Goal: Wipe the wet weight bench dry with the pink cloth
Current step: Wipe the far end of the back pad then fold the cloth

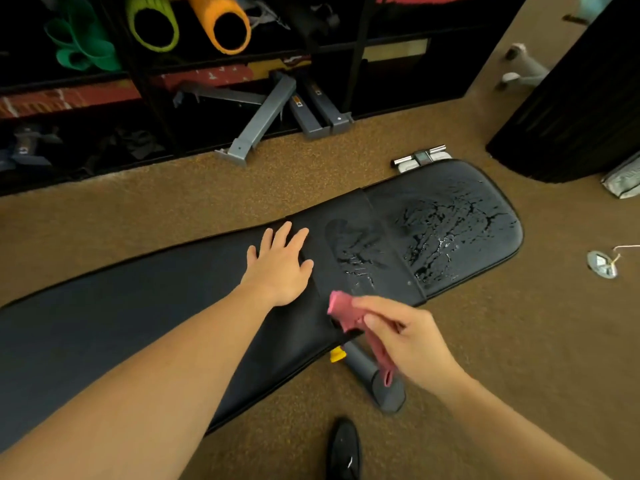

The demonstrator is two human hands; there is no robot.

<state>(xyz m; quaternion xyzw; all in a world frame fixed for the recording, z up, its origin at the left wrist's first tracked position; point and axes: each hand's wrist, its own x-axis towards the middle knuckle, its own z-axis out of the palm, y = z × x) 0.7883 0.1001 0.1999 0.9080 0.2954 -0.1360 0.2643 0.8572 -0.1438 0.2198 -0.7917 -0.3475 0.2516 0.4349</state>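
A long black padded weight bench [145, 323] lies across the brown carpet from lower left to upper right. Its seat pad [446, 226] at the right end and the strip beside it are covered with water streaks and droplets. My left hand [280, 265] rests flat on the dry back pad, fingers spread, just left of the wet patch. My right hand [405, 341] pinches a crumpled pink cloth [346, 311] at the bench's near edge, just below the wet area. The cloth's tail hangs down under my palm.
A grey bench leg with a yellow knob [377, 379] sticks out under my right hand. A black shoe [344, 448] stands on the carpet below. Dark shelves [173, 98] with foam rollers and grey metal parts line the back. A small shiny round object [602, 265] lies at right.
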